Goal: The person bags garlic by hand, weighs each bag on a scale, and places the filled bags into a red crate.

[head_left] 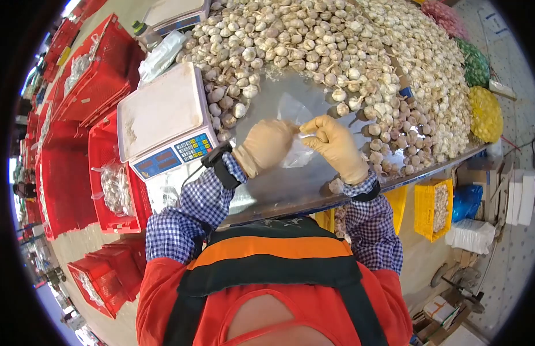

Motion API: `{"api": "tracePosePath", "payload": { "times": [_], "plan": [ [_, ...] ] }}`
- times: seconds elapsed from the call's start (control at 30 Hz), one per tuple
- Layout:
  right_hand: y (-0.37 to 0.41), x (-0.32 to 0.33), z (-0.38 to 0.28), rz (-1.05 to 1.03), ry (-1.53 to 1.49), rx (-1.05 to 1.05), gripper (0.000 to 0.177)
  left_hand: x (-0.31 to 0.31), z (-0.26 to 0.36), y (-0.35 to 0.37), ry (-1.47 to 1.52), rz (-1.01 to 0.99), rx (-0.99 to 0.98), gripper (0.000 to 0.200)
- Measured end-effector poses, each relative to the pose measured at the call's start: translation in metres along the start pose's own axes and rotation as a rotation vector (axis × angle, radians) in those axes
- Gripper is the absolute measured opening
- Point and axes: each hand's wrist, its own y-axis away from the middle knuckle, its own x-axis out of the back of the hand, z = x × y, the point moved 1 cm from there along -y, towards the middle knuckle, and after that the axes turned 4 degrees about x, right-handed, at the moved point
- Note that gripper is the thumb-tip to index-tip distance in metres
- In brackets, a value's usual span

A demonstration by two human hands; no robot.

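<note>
A thin clear plastic bag point(292, 107) hangs between my gloved hands over the metal tabletop point(267, 193). My left hand point(266, 147) is closed, its fingertips pinching the bag near its middle. Pinched on the same bag from the other side is my right hand point(339, 149), thumb and forefinger pressed together. The two sets of fingertips almost meet. A large heap of garlic bulbs point(313, 40) spreads beyond the hands, and loose purplish bulbs point(403, 135) lie to the right of my right hand.
A digital scale point(161, 112) stands left of my left hand, with white plastic bags point(162, 56) behind it. Red crates point(97, 69) line the left side. Yellow crates point(433, 209) with garlic stand below the table's right edge. Filled mesh sacks point(485, 114) sit at the far right.
</note>
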Motion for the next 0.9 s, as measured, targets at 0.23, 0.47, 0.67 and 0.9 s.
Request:
{"api": "tracePosePath", "payload": {
  "times": [0.23, 0.47, 0.67, 0.9],
  "plan": [
    [-0.003, -0.005, 0.045, 0.195, 0.867, 0.275, 0.018, -0.016, -0.002, 0.02, 0.238, 0.168, 0.218, 0.012],
    [-0.005, -0.021, 0.079, 0.208, 0.95, 0.042, 0.015, -0.018, 0.0, 0.036, 1.259, -0.156, 0.584, 0.013],
    [0.014, -0.014, 0.074, 0.12, -0.425, -0.031, 0.032, -0.012, -0.003, 0.029, 1.251, -0.296, 0.405, 0.031],
    [0.003, 0.007, 0.064, 0.046, 0.724, -0.048, 0.016, -0.011, -0.016, 0.006, 0.66, -0.106, 0.103, 0.028]
  ]
}}
